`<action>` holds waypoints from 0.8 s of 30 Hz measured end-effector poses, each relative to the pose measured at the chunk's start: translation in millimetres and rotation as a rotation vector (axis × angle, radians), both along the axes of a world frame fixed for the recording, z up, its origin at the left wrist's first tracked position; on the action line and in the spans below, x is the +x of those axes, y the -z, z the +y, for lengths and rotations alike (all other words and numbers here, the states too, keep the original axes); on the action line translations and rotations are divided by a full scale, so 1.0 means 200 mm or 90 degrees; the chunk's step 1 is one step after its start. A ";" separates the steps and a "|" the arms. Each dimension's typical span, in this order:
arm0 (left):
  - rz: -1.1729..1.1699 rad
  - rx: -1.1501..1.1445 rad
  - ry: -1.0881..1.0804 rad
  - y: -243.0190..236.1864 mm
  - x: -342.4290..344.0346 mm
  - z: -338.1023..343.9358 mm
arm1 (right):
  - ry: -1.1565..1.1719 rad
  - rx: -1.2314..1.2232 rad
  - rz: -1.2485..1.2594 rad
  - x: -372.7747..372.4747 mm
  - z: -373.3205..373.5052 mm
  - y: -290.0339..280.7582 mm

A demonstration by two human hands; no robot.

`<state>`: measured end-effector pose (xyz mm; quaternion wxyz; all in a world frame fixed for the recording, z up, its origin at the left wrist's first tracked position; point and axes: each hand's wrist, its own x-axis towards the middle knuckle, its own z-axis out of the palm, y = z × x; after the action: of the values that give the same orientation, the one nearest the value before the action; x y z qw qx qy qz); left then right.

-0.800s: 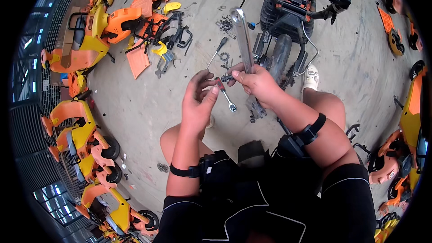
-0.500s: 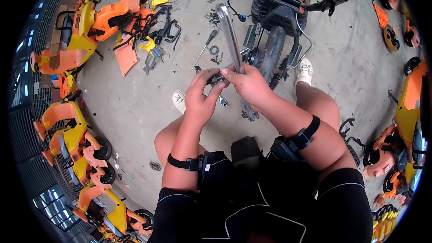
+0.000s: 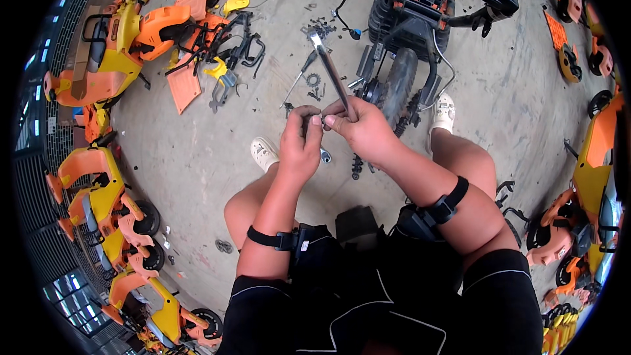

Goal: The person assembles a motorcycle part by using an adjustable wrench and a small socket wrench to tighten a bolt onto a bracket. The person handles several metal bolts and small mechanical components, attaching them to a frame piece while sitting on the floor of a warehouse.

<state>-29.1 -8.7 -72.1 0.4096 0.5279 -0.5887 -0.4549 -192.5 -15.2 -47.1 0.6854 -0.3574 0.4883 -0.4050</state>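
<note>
My right hand (image 3: 363, 130) is closed round the lower end of a long silver wrench (image 3: 332, 73), which slants up and away to the left. The thumb and forefinger of that hand reach toward my left fingertips. My left hand (image 3: 302, 143) is closed, its thumb and fingers pinching a small metal part (image 3: 322, 120) that is mostly hidden by the fingers. Below the hands, a ratchet or socket tool (image 3: 325, 155) lies on the floor, with a dark spring-like part (image 3: 357, 167) to its right.
Beyond my hands stands a partly stripped vehicle with a wheel (image 3: 402, 75). A screwdriver (image 3: 300, 79), a sprocket (image 3: 313, 79) and several bolts (image 3: 321, 26) lie on the concrete. Orange panels (image 3: 184, 84) and black brackets (image 3: 246, 46) are piled at left; orange-yellow scooters (image 3: 98, 207) line both sides.
The wrench has swung so its far end sits lower and slightly left. My hands have drawn closer together, and the small part shows less between the fingers.
</note>
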 end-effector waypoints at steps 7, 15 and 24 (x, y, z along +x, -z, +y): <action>-0.120 -0.028 0.058 -0.03 0.00 0.01 | 0.031 0.026 -0.066 0.02 0.02 0.06; -0.342 -0.176 0.084 -0.06 0.04 0.01 | -0.107 0.050 0.036 -0.02 0.03 0.07; -0.256 -0.161 0.235 -0.10 0.11 0.04 | -0.315 -0.007 0.070 -0.12 0.08 0.03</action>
<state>-7.1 -1.5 -51.6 0.2573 0.4361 -0.7963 -0.3309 -216.4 1.8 -52.3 0.7340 -0.4912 0.4206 -0.2074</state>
